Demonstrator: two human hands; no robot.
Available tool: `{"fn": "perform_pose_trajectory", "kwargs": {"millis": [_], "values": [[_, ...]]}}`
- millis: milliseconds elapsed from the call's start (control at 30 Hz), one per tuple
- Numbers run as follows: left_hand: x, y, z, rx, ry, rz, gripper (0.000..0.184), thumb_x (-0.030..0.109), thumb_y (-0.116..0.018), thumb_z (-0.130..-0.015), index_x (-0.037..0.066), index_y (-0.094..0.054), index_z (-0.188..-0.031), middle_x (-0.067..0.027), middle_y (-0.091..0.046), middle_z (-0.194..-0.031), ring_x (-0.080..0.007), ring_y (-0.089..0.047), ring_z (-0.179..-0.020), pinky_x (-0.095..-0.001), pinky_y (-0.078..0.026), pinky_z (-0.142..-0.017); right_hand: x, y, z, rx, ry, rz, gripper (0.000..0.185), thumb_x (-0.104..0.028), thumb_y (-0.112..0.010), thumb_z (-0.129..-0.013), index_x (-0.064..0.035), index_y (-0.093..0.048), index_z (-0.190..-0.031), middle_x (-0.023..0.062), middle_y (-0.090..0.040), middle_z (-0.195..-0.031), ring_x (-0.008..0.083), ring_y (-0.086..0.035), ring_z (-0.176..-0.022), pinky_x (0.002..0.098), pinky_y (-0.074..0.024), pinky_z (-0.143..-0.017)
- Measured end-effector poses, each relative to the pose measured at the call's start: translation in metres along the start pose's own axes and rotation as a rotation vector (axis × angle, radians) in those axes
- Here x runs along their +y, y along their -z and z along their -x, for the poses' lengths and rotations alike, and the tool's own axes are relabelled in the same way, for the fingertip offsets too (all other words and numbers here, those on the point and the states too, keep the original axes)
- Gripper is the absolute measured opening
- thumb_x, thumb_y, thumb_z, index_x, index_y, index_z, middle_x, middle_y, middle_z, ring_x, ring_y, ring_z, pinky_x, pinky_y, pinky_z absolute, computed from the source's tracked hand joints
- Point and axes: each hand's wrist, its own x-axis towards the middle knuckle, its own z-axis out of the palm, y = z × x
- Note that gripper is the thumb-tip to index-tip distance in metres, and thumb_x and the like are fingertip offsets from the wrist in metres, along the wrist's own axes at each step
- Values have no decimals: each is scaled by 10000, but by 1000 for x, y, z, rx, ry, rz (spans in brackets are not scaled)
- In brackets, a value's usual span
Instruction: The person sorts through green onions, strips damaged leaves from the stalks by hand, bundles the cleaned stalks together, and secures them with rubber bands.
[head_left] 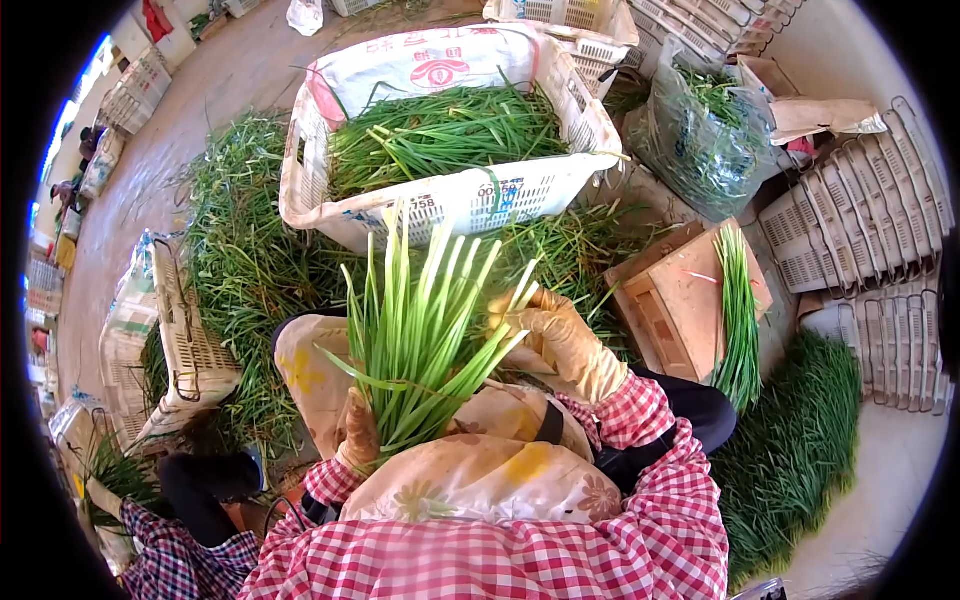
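We could reach down into the white crate (540, 194) from above; the held stalks (415, 335) bar a low path. Right, the wooden box (672, 285) blocks us from the stacked crates (850, 215); left, loose stems (245, 240) obstruct.

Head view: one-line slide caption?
Left hand holds green stalks, gloved right hand at their edge; white crate of greens ahead.

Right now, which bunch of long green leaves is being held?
The pale-green, fanned leaf bunch in the left hand, over the lap; the slim, darker green leaf bundle lies over the brown wooden box instead.
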Motion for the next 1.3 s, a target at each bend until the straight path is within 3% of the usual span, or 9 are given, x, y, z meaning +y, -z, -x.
{"fn": "perform_pose_trajectory", "kwargs": {"millis": [200,367,600,767,833,933,1000,1167,1300], "values": [[2,1,3,1,0,-42,675,291,-642,-843,40,-318,-1380,-137,-467,-1309,-241,-491,-1161,-395,-396,-993,-55,-2,2,390,429,259,123,-96,-580,-876,-71,-633,-984,31,-648,-858,117,-605,-682,219,-488,-577],[1,-3,4,1,8,-95,676,286,-643,-842,41,-316,-1380,-137,-468,-1307,-241,-492,-1160,-394,-397,-991,-68,-40,23,71,387,1085,360,-156,-657,-849,-59,-589,-1189,37,-654,-848,13,-442,-546,158,-393,-481],[-1,-7,6,-12,11,-126,678,278,-645,-840,41,-313,-1381,-138,-470,-1305,-241,-493,-1158,-394,-399,-989,-32,-52,1,-99,527,1369,76,-87,-625,-823,-18,-642,-797,95,-627,-770,137,-578,-622,290,-486,-565],[-1,-4,7,-6,9,-131,679,273,-646,-839,42,-310,-1382,-138,-471,-1303,-241,-494,-1157,-393,-401,-987,-50,-72,42,-582,-129,890,95,-166,-556,-900,-99,-623,-894,0,-637,-758,105,-567,-566,258,-498,-548],[-1,-3,8,-4,11,-140,679,271,-647,-839,42,-309,-1382,-138,-471,-1302,-241,-494,-1156,-393,-401,-987,-54,-47,52,-819,268,606,163,-187,-529,-925,-46,-608,-901,39,-631,-740,95,-543,-496,216,-449,-452],[-1,-3,8,-5,20,-152,680,268,-647,-838,42,-308,-1383,-139,-471,-1301,-241,-494,-1155,-393,-402,-986,-73,-28,58,-452,415,181,188,-149,-499,-936,12,-584,-890,72,-627,-743,78,-523,-466,192,-419,-408],[-2,-5,7,-11,26,-170,681,266,-648,-838,42,-307,-1383,-139,-472,-1301,-241,-495,-1155,-393,-403,-985,-91,-47,55,152,112,417,243,-151,-500,-930,27,-561,-1084,116,-647,-893,117,-623,-597,193,-447,-421],[-2,-10,7,-22,42,-211,682,261,-649,-837,43,-305,-1384,-139,-473,-1299,-241,-496,-1153,-393,-404,-984,-47,-41,13,117,-63,569,372,-119,-568,-886,69,-444,-1183,169,-588,-1117,193,-677,-772,225,-497,-462],[-2,-13,7,-23,49,-228,683,257,-650,-836,43,-303,-1384,-140,-474,-1298,-241,-496,-1152,-392,-405,-982,-28,-37,2,133,-27,575,275,-91,-595,-859,34,-515,-1092,85,-613,-927,153,-650,-717,202,-472,-456]]}}
